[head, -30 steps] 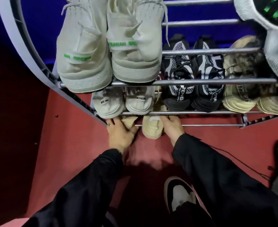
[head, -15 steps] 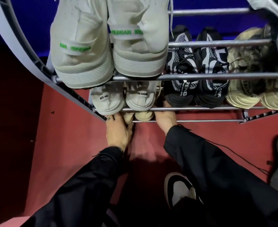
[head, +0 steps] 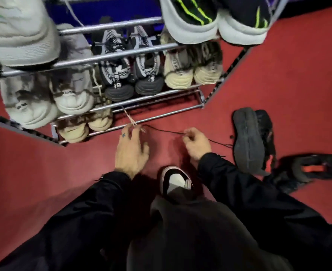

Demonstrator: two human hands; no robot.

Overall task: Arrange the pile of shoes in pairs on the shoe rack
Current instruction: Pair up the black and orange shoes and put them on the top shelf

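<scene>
Right of right hand (head: pixel 197 146) grip, black shoe (head: pixel 248 140), lace (head: pixel 165 131) pinched

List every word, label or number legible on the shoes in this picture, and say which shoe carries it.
"ESIGN", first letter unclear: heel tab of the right white sneaker on the rack's middle shelf.
"NG", the end of a longer word: heel tab of the left black-and-white knit sneaker.
Heel labels on the left white sneaker and the beige chunky sneakers: too blurred to read.
</scene>
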